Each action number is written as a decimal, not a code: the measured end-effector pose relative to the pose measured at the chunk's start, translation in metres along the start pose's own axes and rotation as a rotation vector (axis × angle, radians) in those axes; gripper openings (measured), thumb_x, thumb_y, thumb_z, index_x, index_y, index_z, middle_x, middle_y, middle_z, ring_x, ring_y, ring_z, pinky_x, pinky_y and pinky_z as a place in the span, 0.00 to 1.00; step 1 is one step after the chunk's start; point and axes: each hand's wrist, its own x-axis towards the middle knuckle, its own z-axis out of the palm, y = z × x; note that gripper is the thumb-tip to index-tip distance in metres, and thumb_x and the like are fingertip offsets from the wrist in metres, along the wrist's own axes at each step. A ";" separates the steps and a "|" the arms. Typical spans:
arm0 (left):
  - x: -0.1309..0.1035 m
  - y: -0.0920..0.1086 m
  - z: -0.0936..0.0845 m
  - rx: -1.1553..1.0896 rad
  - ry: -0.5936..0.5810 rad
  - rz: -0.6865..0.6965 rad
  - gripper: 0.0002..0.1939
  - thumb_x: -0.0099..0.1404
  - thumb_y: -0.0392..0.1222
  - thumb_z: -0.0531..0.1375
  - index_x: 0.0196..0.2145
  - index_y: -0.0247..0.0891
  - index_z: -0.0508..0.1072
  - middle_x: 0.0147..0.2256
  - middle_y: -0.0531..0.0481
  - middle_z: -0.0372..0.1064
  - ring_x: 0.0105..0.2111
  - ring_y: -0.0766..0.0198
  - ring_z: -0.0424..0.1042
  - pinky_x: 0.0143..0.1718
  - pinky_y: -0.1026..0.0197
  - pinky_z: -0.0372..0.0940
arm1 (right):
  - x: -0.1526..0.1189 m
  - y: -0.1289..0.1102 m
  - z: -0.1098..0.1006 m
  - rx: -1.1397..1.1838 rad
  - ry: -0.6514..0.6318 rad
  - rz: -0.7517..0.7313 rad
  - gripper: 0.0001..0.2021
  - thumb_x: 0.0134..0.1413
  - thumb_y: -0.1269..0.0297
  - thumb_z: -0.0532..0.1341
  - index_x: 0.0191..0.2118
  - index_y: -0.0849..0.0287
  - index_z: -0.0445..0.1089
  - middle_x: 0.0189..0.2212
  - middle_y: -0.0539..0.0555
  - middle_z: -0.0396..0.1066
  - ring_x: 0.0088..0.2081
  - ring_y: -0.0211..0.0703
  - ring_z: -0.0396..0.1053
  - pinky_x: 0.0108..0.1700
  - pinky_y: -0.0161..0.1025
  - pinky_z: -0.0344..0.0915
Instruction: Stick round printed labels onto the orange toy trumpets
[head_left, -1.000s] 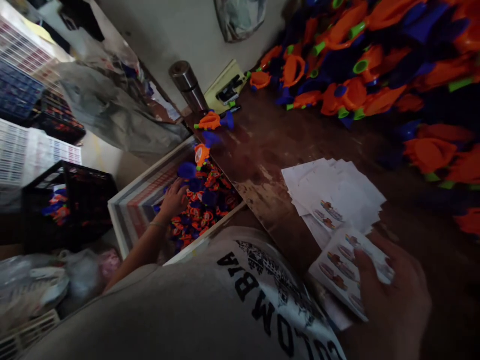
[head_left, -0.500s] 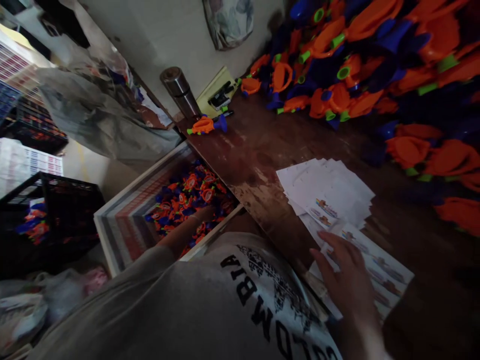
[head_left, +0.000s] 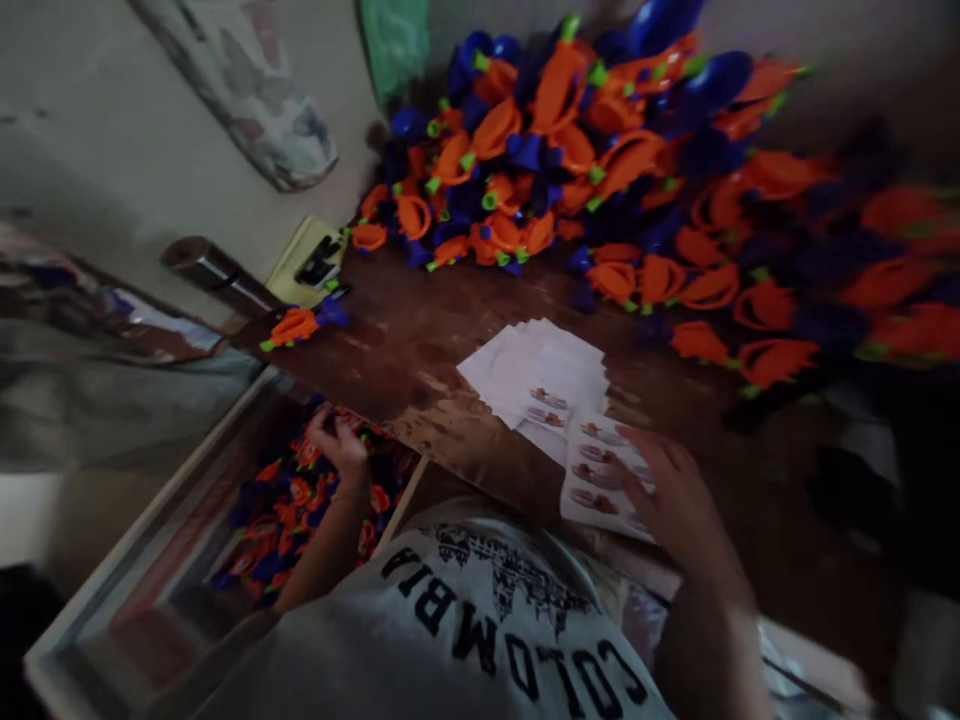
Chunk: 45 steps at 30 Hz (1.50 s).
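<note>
My left hand point(head_left: 341, 445) is raised above the toys in the crate, its fingers loosely curled but apart, with nothing visible in them. Below it lie small orange and blue plastic toys point(head_left: 289, 505) with printed stickers on them. At the table, my right hand point(head_left: 679, 500) grips the right side of a sticker sheet point(head_left: 592, 470) printed with rows of small pictures. Its fingertips cover part of that sheet. Touching the sheet's upper left is a fanned stack of white sheets point(head_left: 529, 365), the top ones mostly blank.
A large heap of orange and blue toys point(head_left: 555, 150) with green tips covers the back of the brown table point(head_left: 405, 330). One toy point(head_left: 292, 327) lies apart near a metal flask point(head_left: 221, 275) and a yellow pad point(head_left: 300, 255). The crate's rim point(head_left: 150, 530) runs along the left.
My view has swung right. My left hand has risen out of the toys in the crate. My right hand has shifted the sticker sheet closer to the stack and turned it.
</note>
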 end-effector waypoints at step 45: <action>-0.044 0.190 0.123 0.458 -0.838 0.748 0.36 0.74 0.46 0.58 0.76 0.41 0.57 0.77 0.29 0.49 0.77 0.30 0.50 0.65 0.21 0.60 | 0.150 0.165 -0.136 -0.027 0.568 1.073 0.48 0.62 0.53 0.64 0.78 0.70 0.41 0.77 0.84 0.36 0.79 0.81 0.37 0.70 0.83 0.44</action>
